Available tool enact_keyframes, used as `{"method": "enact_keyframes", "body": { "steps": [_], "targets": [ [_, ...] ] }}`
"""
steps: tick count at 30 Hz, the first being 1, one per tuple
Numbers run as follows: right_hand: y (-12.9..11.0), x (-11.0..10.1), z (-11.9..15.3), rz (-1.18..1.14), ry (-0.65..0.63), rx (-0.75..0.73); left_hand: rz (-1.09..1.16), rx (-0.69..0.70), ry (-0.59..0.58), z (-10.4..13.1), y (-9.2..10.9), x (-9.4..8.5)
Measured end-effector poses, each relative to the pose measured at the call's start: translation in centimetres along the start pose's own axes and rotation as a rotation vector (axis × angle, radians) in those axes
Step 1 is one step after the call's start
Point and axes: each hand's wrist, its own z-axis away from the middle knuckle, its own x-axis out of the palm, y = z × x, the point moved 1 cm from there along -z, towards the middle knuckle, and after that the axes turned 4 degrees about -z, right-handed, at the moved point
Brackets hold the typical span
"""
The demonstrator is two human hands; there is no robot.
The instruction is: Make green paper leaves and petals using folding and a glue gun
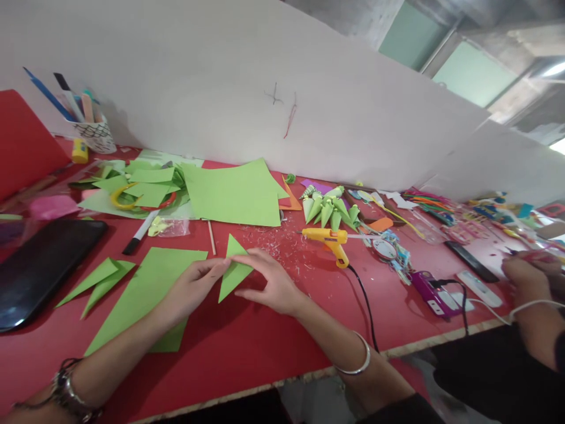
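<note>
A small folded triangle of green paper (232,278) is in front of me, just above the red table. My left hand (206,278) pinches its left edge between thumb and fingers. My right hand (271,282) touches its upper right side with the index finger, while the thumb is held apart lower down. Below my left forearm lies a flat green sheet (154,282), partly covered by the arm. Left of that sheet is another folded green paper piece (99,282) with two points.
A yellow glue gun (326,238) lies right of my hands, its black cord crossing the table edge. Behind are a large green sheet (233,191), a bunch of green paper cones (331,209) and scissors (126,197). A black phone (44,265) lies left; another person's hand (525,274) is right.
</note>
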Motion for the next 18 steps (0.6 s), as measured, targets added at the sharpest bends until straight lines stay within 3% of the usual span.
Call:
{"method": "enact_keyframes", "body": {
  "steps": [7,11,18],
  "targets": [
    [0.2,-0.2,0.1,-0.084,0.111,-0.027,0.030,0.007,-0.116,-0.3,-0.3,0.0],
    [0.5,0.0,-0.1,-0.204,0.163,0.055,0.049,0.069,-0.184,-0.3,0.0,0.0],
    [1.4,0.9,-0.2,-0.536,0.261,0.299,-0.021,0.061,-0.189,-0.1,0.3,0.3]
  ]
}}
